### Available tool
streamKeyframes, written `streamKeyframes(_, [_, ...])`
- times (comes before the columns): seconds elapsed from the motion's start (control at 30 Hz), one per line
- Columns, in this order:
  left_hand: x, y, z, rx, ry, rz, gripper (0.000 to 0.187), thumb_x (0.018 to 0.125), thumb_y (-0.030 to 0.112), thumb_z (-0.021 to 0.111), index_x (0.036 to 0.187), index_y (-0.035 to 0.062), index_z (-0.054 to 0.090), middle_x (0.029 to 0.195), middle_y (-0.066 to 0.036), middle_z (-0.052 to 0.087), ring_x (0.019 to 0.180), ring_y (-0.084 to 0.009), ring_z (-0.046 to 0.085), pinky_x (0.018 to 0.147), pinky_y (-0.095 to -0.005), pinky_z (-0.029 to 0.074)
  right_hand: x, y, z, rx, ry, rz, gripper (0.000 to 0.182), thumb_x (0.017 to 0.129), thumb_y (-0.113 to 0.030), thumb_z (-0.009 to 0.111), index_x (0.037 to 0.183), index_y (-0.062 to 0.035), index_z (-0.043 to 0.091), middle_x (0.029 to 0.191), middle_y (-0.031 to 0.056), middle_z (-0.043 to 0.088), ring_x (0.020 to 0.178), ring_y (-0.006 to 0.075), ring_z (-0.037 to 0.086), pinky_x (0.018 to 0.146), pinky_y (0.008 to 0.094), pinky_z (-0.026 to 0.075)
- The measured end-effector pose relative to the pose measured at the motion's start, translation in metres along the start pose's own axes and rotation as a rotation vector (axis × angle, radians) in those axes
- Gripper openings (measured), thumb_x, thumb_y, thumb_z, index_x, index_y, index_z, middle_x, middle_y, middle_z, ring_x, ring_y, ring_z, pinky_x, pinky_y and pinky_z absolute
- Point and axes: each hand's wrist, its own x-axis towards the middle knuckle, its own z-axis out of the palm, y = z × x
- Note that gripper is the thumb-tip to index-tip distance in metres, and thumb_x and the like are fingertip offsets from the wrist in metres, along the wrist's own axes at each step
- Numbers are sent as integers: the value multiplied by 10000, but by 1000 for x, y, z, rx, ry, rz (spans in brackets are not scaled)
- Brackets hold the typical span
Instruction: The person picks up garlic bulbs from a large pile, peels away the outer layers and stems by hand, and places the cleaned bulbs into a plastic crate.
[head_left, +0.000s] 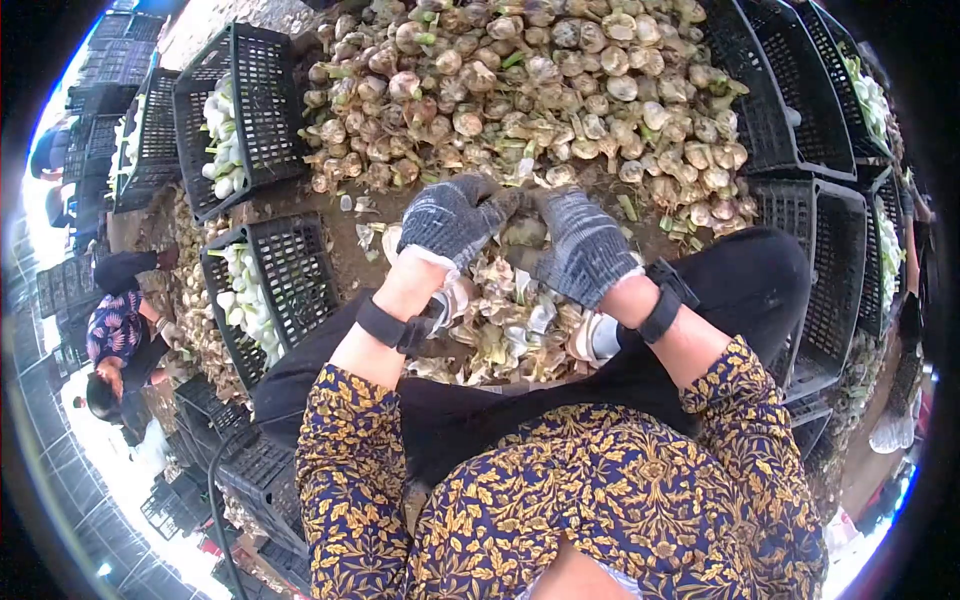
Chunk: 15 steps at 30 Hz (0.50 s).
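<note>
Garlic heap | left hand, right hand: gloved, nearby | peelings below

Brown floor under heaped garlic and peelings

Near the left hand, on its left, stands a black lattice crate; a second crate stands farther ahead, also left of that hand. Well out to the left is a co-worker in a dark patterned top. Behind and left of the hand, a thin dark hose curves. Right of the right hand stand more black crates, and beyond them shows another person's arm.
</note>
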Motion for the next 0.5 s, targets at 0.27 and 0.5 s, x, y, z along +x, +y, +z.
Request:
streamKeyframes(0.27, [-31, 30, 5, -95, 209, 116, 258, 790, 279, 577, 830, 27, 621, 818, -142, 612, 748, -275, 588, 654, -336, 456, -11, 10, -1, 342, -66, -6, 297, 734, -251, 643, 933, -34, 602, 767, 126, 624, 672, 225, 606, 610, 311, 473])
streamKeyframes(0.5, [-65, 16, 75, -487, 532, 91, 393, 899, 203, 406, 1228, -5, 357, 1205, -149, 432, 1099, -232, 426, 926, -303, 339, -8, 4, -13, 792, -271, 330, 309, 813, -277, 541, 896, 16, 600, 655, 110, 616, 543, 153, 596, 516, 273, 489])
